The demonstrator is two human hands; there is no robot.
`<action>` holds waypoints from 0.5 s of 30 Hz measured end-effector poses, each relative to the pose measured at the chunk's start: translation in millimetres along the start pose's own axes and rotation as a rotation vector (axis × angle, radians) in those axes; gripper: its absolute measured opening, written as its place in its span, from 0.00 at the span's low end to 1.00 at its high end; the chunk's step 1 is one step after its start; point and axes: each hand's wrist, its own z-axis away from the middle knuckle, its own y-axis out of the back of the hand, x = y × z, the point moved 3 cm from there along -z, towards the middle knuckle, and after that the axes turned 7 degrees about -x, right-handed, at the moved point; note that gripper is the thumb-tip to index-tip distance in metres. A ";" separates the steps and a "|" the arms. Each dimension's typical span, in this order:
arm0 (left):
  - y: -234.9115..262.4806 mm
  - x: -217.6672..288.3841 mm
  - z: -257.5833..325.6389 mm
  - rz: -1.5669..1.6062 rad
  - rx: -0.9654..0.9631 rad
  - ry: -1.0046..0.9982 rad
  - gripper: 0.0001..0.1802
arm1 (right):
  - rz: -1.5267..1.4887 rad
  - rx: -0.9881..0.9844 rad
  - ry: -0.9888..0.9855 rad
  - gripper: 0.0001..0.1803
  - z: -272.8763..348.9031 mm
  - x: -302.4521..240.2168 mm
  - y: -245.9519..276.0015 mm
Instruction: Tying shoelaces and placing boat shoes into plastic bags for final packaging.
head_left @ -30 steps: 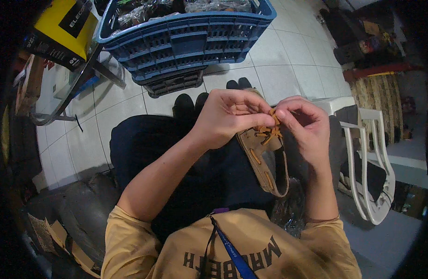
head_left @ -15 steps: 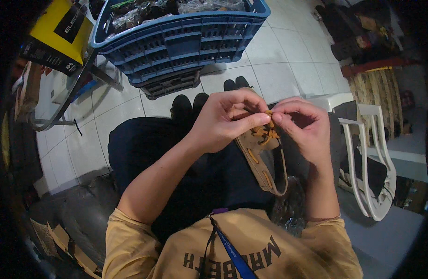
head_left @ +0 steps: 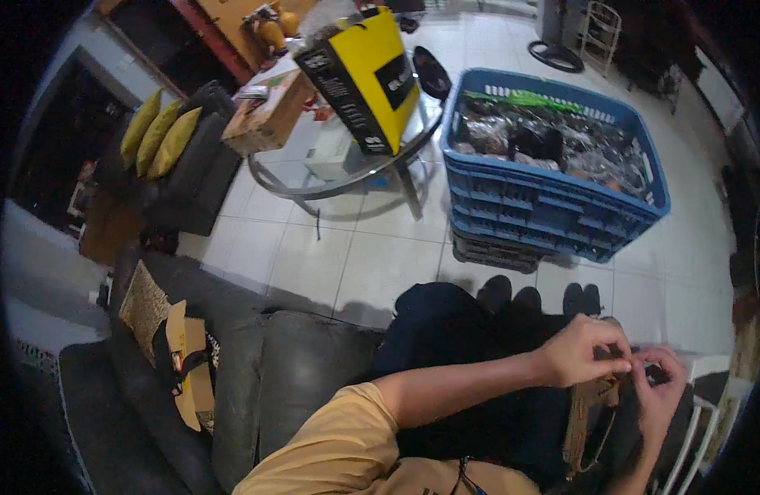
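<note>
A tan shoe with an open, sandal-like back hangs below my hands over my lap, its orange lace showing near the top. My left hand is closed, with thumb and forefinger pinched at the lace. My right hand meets it fingertip to fingertip in a pinch too. The bit of lace between the fingertips is too small to see clearly now. The shoe's upper part is partly covered by my left hand.
A blue crate of plastic-wrapped items stands ahead on a dark crate. Left of it a glass table bears a yellow-black bag and a cardboard box. An opened carton lies on the grey sofa; a white chair is at right.
The view has swung left, so my hands and the shoe now appear farther right and lower. Both hands stay pinched together at the lace above the shoe.
</note>
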 end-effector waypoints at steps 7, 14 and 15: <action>2.1 1.5 -5.7 0.146 -0.036 0.065 0.07 | -0.013 -0.047 0.029 0.05 -2.9 1.3 5.8; -8.7 -11.5 -5.1 0.414 -0.097 0.114 0.08 | -0.153 -0.166 -0.036 0.07 -3.8 9.1 15.9; -7.8 -10.0 -4.5 0.415 -0.095 0.116 0.08 | -0.154 -0.169 -0.037 0.07 -3.3 9.5 15.0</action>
